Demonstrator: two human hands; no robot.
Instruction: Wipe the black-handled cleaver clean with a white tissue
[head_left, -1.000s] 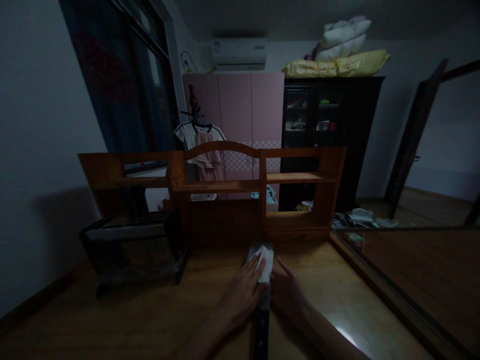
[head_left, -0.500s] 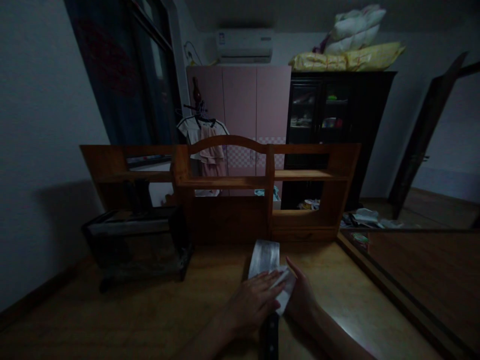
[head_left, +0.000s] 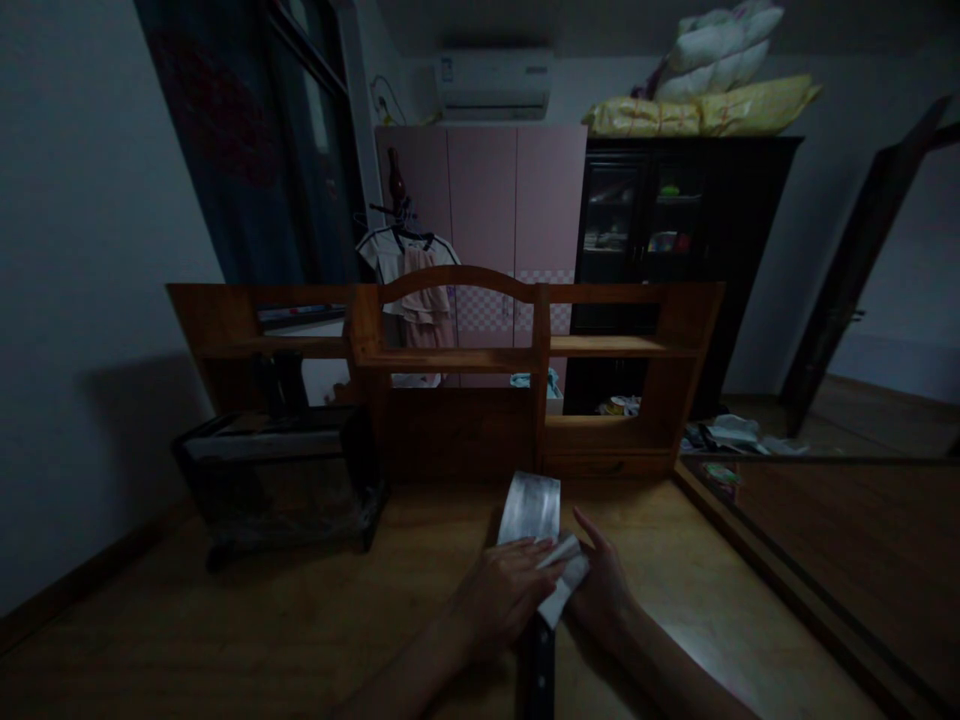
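A cleaver points away from me over the wooden tabletop (head_left: 315, 620), its grey blade (head_left: 532, 505) forward and its black riveted handle (head_left: 540, 670) towards me. Folded around the rear part of the blade is a white tissue (head_left: 564, 582). My left hand (head_left: 506, 590) reaches across the blade from the left, its fingers pressed together on the blade and tissue. From the right, my right hand (head_left: 604, 590) closes on the tissue's other side, thumb pointing up. The right fingers are mostly hidden behind the tissue. Neither hand is on the handle.
A wooden shelf unit (head_left: 450, 362) stands along the back of the tabletop. To the left sits a dark glass tank (head_left: 281, 490). A raised wooden edge (head_left: 787, 590) borders the right side. Beyond are a pink wardrobe (head_left: 480, 200) and a black cabinet (head_left: 742, 220).
My left hand has shifted slightly back along the blade, and the tissue is bunched differently between my hands. The whole view has tilted slightly.
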